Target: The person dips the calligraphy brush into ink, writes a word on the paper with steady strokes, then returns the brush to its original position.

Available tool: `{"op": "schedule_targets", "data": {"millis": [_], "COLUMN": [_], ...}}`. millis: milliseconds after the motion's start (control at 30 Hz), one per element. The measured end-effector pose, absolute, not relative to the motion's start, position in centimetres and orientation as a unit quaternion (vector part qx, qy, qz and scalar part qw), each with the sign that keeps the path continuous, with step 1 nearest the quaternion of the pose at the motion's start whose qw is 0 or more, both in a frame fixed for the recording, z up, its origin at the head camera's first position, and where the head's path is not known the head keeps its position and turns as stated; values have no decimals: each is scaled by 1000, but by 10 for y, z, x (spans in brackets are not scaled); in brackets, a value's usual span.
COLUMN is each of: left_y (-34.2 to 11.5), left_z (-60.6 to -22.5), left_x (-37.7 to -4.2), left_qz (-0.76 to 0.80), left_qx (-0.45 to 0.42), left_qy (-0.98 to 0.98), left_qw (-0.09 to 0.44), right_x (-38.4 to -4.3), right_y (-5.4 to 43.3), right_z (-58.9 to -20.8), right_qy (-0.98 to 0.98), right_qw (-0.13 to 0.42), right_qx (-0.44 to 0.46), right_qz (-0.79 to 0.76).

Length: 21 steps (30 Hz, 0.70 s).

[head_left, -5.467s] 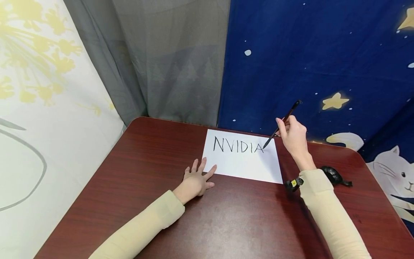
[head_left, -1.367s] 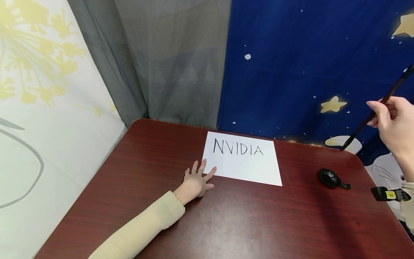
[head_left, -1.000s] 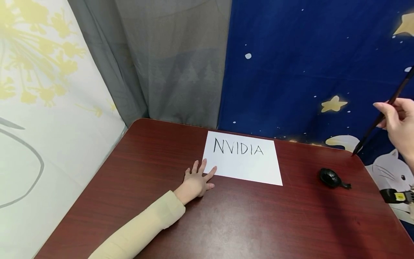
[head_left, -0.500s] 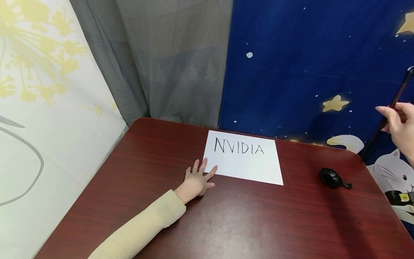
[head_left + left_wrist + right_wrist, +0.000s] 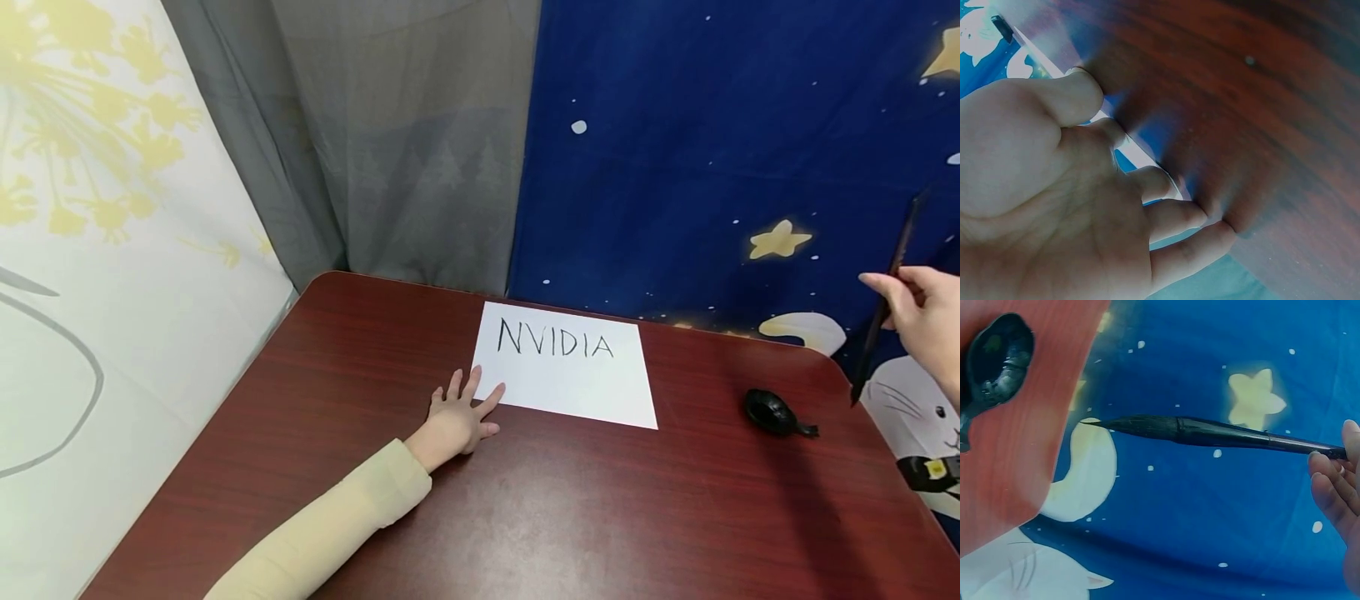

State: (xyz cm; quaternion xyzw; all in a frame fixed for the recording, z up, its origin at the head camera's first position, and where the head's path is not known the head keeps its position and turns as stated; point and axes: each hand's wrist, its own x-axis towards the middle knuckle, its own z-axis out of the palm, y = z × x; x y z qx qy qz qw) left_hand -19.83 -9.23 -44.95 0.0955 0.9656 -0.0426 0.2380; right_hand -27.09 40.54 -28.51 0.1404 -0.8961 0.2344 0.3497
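Observation:
My right hand (image 5: 927, 315) pinches a dark calligraphy brush (image 5: 876, 337) at the far right of the head view, with the tip pointing down near the table's right corner. In the right wrist view the bristles (image 5: 1147, 426) are black and drawn to a point. A white sheet of paper (image 5: 570, 387) lies near the back edge, with "NVIDIA" lettered in black across its upper half. My left hand (image 5: 452, 423) is spread flat, its fingertips on the sheet's lower left corner. Left of the brush sits a small black ink dish (image 5: 771, 412) with a short handle.
The dark red wooden table (image 5: 570, 517) has rounded back corners. Behind it hang a grey curtain (image 5: 427, 150) and a blue curtain (image 5: 660, 125) with stars and a white cat. A pale patterned cloth (image 5: 112, 333) hangs along the left side.
My right hand has left the last letter on the sheet and moved far right with the brush, most recently sinking a little. My left hand and the paper stay in place.

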Motion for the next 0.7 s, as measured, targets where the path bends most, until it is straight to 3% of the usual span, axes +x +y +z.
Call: {"op": "schedule_targets", "data": {"millis": [400, 700], "left_y": [-92, -91], "left_z": [-457, -442], "left_x": [-202, -195], "left_qz": [-47, -41], "left_qx": [104, 93], "left_qy": [966, 965], "left_qw": [234, 240], "right_x": [-265, -258], "right_y": [423, 427], "right_z": [-308, -325], "right_qy": [-927, -947], "right_qw": [335, 298], "right_qx": [119, 108], "right_qz": [120, 43]}}
